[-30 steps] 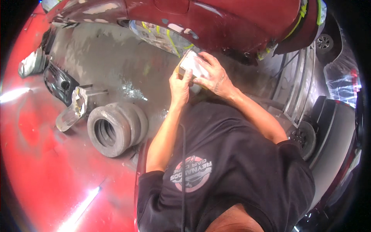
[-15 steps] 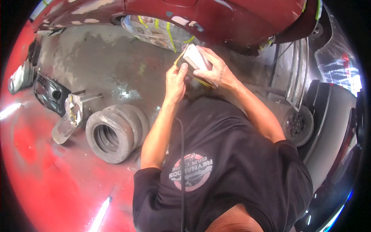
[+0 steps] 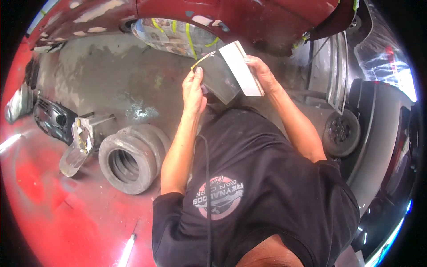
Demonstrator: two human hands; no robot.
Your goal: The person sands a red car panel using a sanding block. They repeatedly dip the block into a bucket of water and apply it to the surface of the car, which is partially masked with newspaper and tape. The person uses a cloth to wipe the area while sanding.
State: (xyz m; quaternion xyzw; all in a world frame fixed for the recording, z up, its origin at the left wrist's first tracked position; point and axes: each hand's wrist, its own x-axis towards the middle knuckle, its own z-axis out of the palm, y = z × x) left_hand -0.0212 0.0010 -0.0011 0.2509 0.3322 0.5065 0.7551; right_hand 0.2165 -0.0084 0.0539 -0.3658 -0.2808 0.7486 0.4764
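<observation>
White block (image 3: 240,67) in R hand (image 3: 263,74), grey sheet (image 3: 218,79) in L hand (image 3: 193,93), thumb (image 3: 199,71) atop

So the block (image 3: 241,70) is plain white on its broad face, with a brownish strip along one edge. Just left of the block, the sheet (image 3: 221,82) is dark grey with a yellow edge. Beyond the block the car body (image 3: 275,20) is deep red, with whitish blotches off to the left. Up-left of the block, the masking paper (image 3: 175,40) is greyish newsprint striped with neon yellow-green tape (image 3: 191,41). Below the block: black T-shirt (image 3: 275,178), round pinkish logo (image 3: 219,198), pale lettering. Down-left of it, dusty grey tyres (image 3: 106,164), and farther left a bright red panel (image 3: 40,178) mottled grey.
</observation>
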